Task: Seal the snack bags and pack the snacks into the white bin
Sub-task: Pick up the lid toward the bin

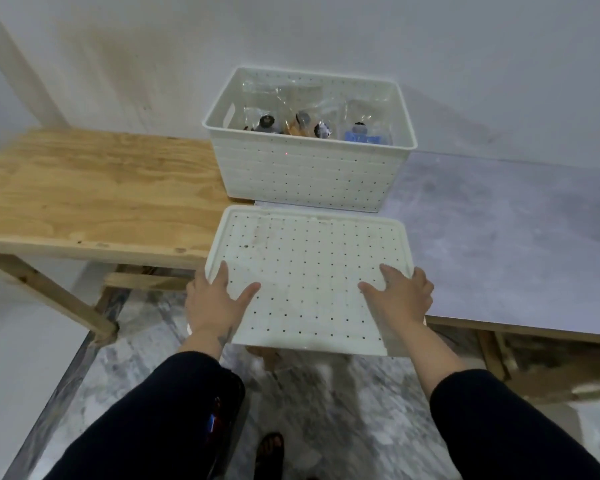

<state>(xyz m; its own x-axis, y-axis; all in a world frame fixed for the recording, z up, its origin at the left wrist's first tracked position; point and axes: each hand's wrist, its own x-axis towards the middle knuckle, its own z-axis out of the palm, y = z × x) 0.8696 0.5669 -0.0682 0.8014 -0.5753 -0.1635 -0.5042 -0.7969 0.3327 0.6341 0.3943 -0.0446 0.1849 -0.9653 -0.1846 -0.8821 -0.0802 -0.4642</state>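
Observation:
The white perforated bin (309,171) stands against the wall, straddling the wooden table and the grey table. Several clear snack bags (312,124) stand inside it, holding dark, orange and blue snacks. In front of the bin I hold its white perforated lid (309,271) flat, its near part hanging over the table edge. My left hand (215,299) grips the lid's left edge with thumb on top. My right hand (400,294) grips the right edge the same way.
A plywood table (84,195) lies to the left and a grey-topped table (499,244) to the right. A white wall rises behind the bin. Marbled floor and a sandalled foot (269,448) show below, with wooden frame pieces under the tables.

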